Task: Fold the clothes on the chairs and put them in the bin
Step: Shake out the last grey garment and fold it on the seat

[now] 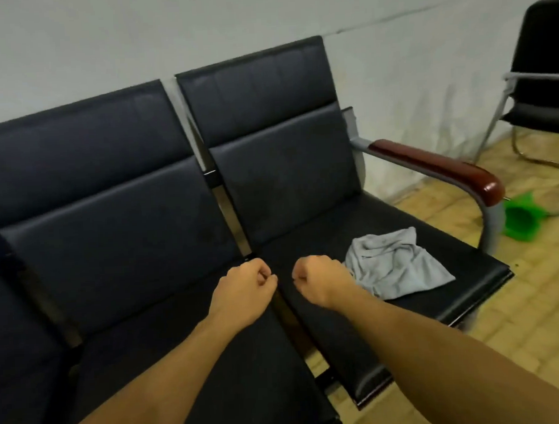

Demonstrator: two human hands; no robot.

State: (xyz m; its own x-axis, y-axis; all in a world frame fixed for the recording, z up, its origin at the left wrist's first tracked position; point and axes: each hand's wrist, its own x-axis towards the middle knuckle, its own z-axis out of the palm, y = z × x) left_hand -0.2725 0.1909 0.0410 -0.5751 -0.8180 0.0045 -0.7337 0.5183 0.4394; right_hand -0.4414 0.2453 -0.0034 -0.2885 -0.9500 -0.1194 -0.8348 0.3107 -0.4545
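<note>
I see my left hand (243, 288) and right hand (319, 282) curled into fists with nothing in them, side by side above the gap between two black chairs (302, 166); a crumpled grey garment (399, 264) lies on the right chair's seat, just beside my right hand; a green bin (522, 219) lies on the floor beyond the armrest (436, 166).

Both fists, left hand (243, 288) and right hand (319, 282), hover curled and empty beside a crumpled grey garment (399, 262) on the black chair (452, 300).
</note>
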